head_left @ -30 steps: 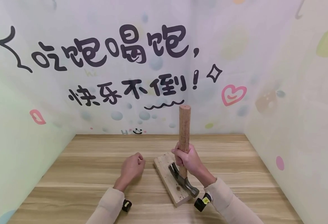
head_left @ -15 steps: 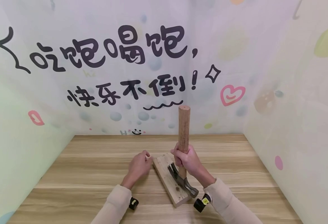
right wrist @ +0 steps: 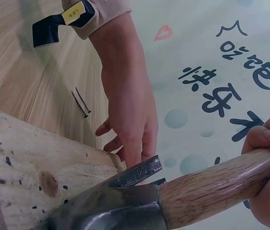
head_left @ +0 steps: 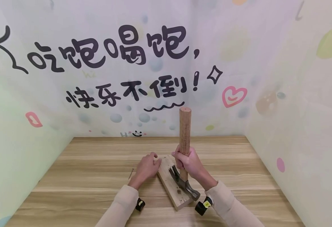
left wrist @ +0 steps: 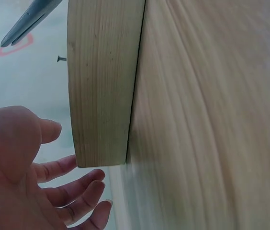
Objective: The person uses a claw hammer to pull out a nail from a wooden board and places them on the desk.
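Observation:
My right hand (head_left: 189,160) grips the wooden handle of a claw hammer (head_left: 185,129), with the handle end pointing up. The hammer's metal head is low over the near part of a wooden board (head_left: 166,178); I cannot tell whether they touch. My left hand (head_left: 147,167) is at the board's far left corner, its fingers spread and loosely bent around the end in the left wrist view. A nail (left wrist: 61,59) stands out of the board's top face there. Thin nails (right wrist: 81,103) lie on the table left of the board, beside my left hand.
The wood-grain table (head_left: 98,176) extends around the board, with walls at the back and both sides. The back wall (head_left: 154,123) carries large black lettering. Each wrist wears a small black camera (head_left: 201,208).
My left hand has moved right, up to the board's far left corner, and its fingers have loosened. A nail on the table has come into view behind it. The right hand and hammer stay nearly still.

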A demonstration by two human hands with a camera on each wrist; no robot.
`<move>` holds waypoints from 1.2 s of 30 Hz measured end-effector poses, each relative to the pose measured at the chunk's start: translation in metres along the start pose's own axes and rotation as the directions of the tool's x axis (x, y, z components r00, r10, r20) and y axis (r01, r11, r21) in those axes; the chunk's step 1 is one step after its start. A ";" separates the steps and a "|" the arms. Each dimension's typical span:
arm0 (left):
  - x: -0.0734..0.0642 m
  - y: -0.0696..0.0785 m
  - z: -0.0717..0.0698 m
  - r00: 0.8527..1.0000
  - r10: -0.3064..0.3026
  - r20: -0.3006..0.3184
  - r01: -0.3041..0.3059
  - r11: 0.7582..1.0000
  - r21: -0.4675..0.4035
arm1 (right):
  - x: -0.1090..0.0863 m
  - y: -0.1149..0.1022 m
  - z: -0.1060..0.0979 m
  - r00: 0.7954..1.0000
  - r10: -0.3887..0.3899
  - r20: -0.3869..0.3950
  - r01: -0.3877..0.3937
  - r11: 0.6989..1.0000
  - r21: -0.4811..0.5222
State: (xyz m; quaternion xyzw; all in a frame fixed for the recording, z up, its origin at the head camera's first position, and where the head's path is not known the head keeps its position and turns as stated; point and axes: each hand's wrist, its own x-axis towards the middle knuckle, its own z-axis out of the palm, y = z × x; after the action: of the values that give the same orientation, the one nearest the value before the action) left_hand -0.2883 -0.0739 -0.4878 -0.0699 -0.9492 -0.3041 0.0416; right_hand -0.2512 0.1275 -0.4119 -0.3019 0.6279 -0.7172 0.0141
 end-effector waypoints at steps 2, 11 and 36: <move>0.002 0.001 0.003 1.000 0.003 0.007 -0.003 1.000 0.009 | 0.000 0.000 0.001 1.000 0.002 -0.002 -0.002 1.000 -0.002; 0.004 0.008 0.013 0.997 -0.015 0.069 0.009 0.997 0.077 | 0.000 0.001 0.002 1.000 0.003 -0.008 -0.003 1.000 -0.014; 0.005 0.014 0.026 0.991 -0.042 0.130 0.017 0.982 0.188 | 0.026 -0.002 0.011 0.959 0.265 -0.102 -0.274 0.957 -0.090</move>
State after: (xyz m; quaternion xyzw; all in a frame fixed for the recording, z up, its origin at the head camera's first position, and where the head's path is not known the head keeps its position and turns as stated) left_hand -0.2922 -0.0473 -0.5002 -0.0717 -0.9750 -0.2092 -0.0202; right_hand -0.2665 0.1084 -0.3988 -0.1816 0.6996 -0.6877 0.0681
